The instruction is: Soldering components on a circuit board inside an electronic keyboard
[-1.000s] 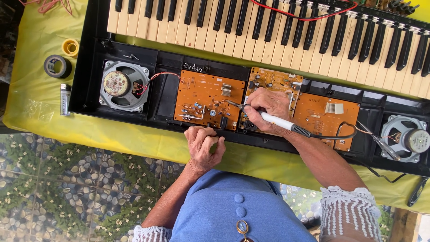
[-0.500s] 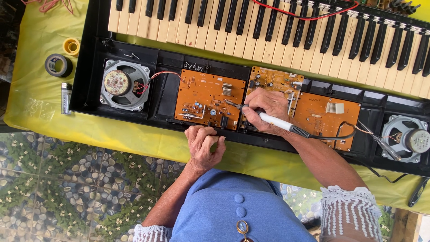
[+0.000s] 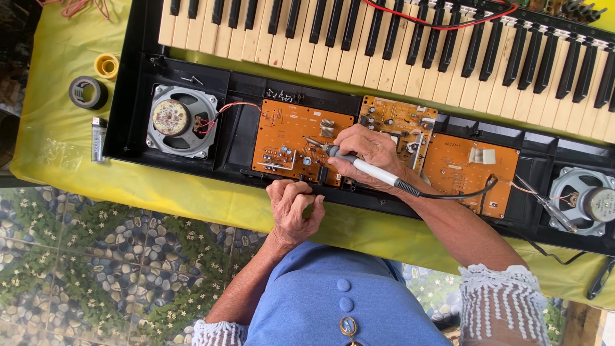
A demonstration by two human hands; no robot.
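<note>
An opened electronic keyboard lies on a yellow cloth, its black case showing three orange circuit boards. My right hand grips a white soldering iron like a pen, and its metal tip touches the left circuit board. A black cord runs from the iron to the right. My left hand is curled into a loose fist on the case's front edge, just below that board, with nothing visible in it.
A round speaker sits at the case's left end, another speaker at the right. A black tape roll, a yellow tape roll and a lighter lie on the yellow cloth. A pebble-patterned floor lies below.
My right hand has slid left with the soldering iron, bringing its tip from the middle board onto the left board. My left hand stays put.
</note>
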